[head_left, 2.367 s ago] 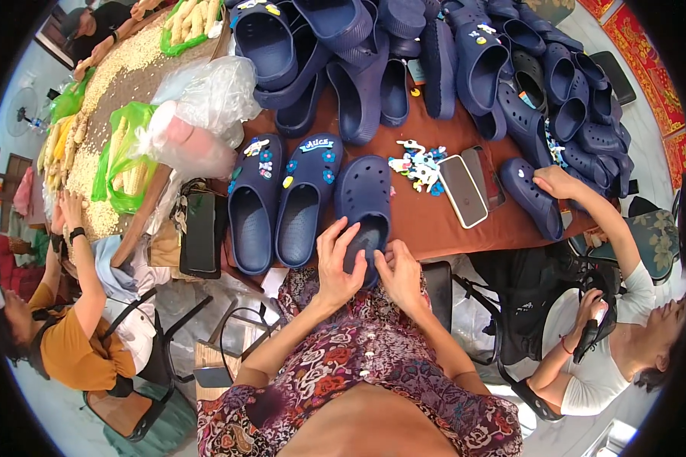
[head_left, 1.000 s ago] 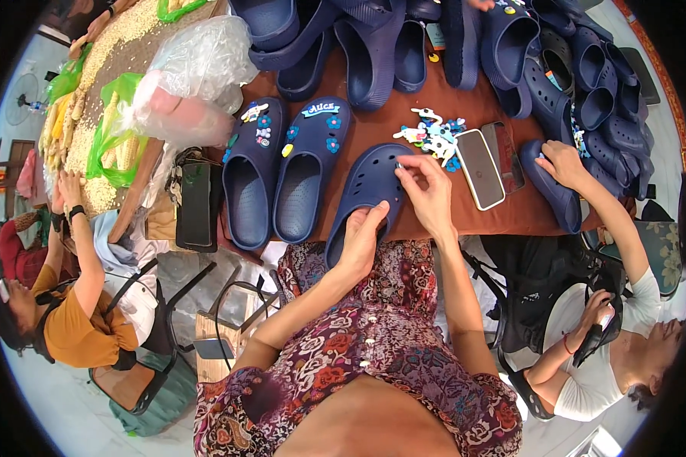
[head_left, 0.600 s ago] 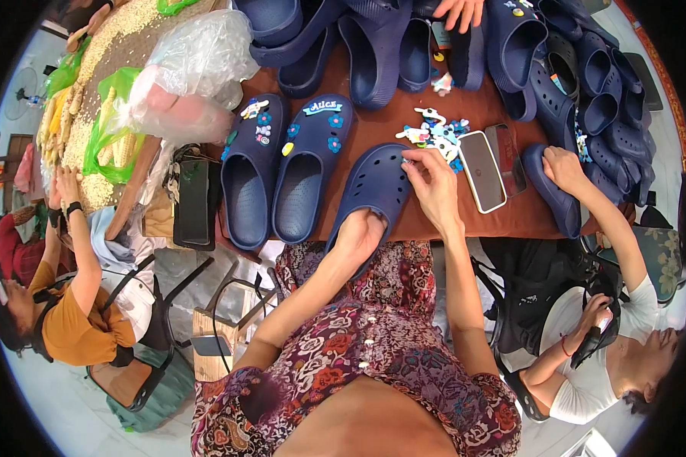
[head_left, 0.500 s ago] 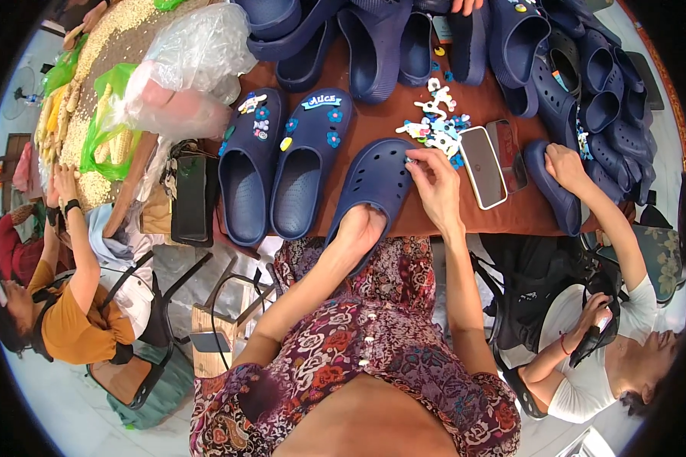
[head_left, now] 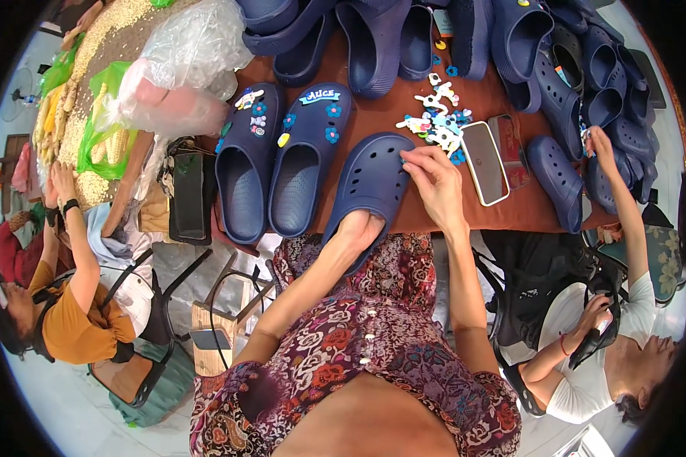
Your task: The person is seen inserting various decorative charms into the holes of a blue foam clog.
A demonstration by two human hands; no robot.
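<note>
A navy clog [head_left: 370, 179] with round holes in its top is in front of me, toe pointing away. My left hand [head_left: 360, 228] reaches into its foot opening and holds it from inside; the fingertips are hidden. At the right side of the toe, the thumb and fingers of my right hand [head_left: 434, 179] pinch a tiny shoe charm [head_left: 404, 160], mostly covered, against a hole. Left of it lie two navy clogs, one [head_left: 248, 164] with white and blue charms, the other [head_left: 309, 164] with a name plate and blue flowers. Loose charms [head_left: 438, 114] are heaped beyond my right hand.
A white-edged phone [head_left: 484, 164] lies right of the charms on the brown tabletop [head_left: 392, 110]. Many navy clogs [head_left: 373, 49] crowd the far side and right. One co-worker's hand [head_left: 601, 148] is at the right-hand clogs; another's hands [head_left: 62, 183] rest by corn kernels.
My right hand stays pinched at the clog's toe, its fingers shifted slightly. On the right, the co-worker's hand has left a clog and moved up toward charms on another.
</note>
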